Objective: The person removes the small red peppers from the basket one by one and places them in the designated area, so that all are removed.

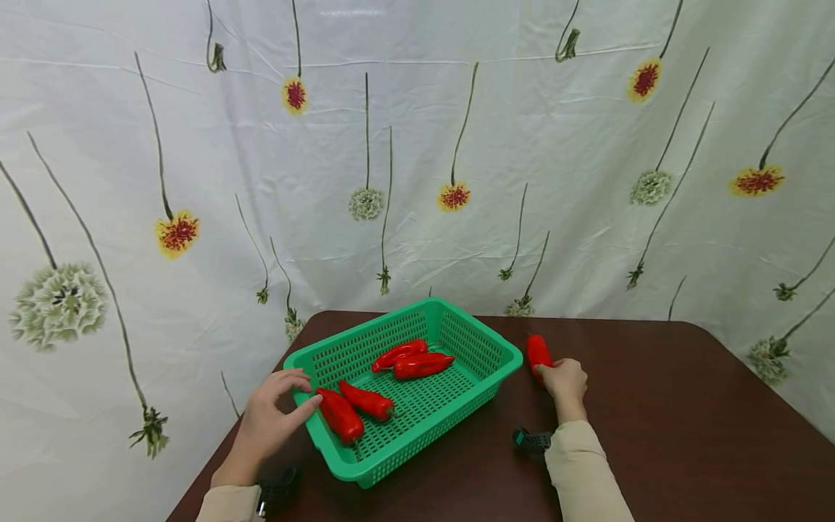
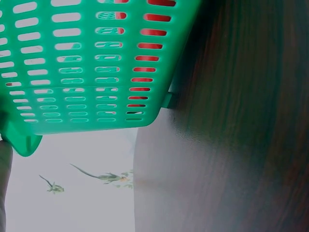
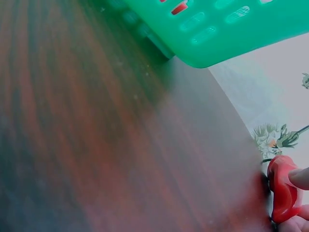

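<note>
A red chili pepper lies on the table beyond my right hand, which pinches its near end between thumb and fingers. The right wrist view shows the same pepper at its right edge, a thumb resting on it. My left hand is at the left end of the green basket, thumb and fingers apart in a loose curve at the rim. Inside the basket lie several more red peppers, among them a pair near the left end and a pair farther back.
The basket stands at an angle on a dark brown wooden table. A white cloth with printed flowers hangs behind the table's far edge. Dark straps sit at both wrists.
</note>
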Demonstrator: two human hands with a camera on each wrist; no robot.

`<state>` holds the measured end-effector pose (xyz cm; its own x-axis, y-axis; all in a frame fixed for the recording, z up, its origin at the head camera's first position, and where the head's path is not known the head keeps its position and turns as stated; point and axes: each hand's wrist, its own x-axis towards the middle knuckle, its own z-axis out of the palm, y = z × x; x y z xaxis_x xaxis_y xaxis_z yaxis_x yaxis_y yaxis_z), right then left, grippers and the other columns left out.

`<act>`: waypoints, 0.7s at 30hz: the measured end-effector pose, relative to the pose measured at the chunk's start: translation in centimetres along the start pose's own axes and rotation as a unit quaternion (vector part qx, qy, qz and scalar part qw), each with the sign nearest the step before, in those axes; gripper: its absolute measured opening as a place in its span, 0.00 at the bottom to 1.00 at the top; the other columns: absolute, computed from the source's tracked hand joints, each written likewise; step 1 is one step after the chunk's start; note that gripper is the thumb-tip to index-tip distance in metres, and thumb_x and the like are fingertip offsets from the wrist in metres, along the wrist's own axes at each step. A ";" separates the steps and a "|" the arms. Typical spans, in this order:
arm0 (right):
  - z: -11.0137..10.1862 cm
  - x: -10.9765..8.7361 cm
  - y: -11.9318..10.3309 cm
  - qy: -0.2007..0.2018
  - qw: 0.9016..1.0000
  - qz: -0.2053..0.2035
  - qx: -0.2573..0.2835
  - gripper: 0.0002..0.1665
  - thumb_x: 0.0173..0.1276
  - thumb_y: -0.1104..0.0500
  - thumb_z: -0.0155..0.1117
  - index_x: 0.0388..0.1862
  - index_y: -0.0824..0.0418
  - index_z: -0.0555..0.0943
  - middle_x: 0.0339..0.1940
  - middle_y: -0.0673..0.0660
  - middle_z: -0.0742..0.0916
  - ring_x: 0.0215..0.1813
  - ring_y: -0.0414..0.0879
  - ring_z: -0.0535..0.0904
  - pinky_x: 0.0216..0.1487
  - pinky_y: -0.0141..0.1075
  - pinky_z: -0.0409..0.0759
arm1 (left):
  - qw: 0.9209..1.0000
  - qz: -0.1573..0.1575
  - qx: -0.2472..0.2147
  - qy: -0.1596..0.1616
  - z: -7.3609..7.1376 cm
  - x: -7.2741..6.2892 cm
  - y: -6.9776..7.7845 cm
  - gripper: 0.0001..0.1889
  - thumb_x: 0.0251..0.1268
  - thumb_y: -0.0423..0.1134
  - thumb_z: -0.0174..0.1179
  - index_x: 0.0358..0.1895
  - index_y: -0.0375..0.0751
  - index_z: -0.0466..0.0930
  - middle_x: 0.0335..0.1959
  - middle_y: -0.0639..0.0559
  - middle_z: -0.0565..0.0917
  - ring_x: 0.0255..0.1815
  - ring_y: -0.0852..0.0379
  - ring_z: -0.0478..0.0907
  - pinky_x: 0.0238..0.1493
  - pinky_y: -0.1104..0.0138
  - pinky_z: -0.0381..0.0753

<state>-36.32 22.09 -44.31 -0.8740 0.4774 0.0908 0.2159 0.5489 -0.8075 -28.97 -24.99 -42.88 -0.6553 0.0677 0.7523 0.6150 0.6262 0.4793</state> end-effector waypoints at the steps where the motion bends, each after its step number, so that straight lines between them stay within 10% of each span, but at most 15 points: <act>1: 0.0 0.0 0.0 0.000 1.000 -0.001 0.000 0.26 0.65 0.53 0.66 0.48 0.76 0.81 0.47 0.74 0.84 0.49 0.69 0.78 0.47 0.54 0.78 | 1.000 0.002 0.000 0.000 0.0 0.0 0.0 0.12 0.49 0.26 0.73 0.32 0.45 0.83 0.45 0.40 0.86 0.56 0.83 0.67 0.55 0.88 0.62; 21: -2.1 -0.2 -1.5 -0.016 0.999 0.011 0.039 0.27 0.69 0.54 0.64 0.55 0.76 0.77 0.57 0.75 0.79 0.59 0.71 0.71 0.52 0.57 0.77 | 1.000 0.001 0.000 0.002 0.0 0.0 0.0 0.11 0.49 0.26 0.74 0.32 0.44 0.83 0.45 0.42 0.86 0.56 0.81 0.68 0.56 0.88 0.62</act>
<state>-35.59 22.65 -41.91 -0.8834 0.4655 0.0539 0.2022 0.4824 -0.8523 -28.97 -25.01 -42.91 -0.6528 0.0661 0.7546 0.6159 0.6263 0.4779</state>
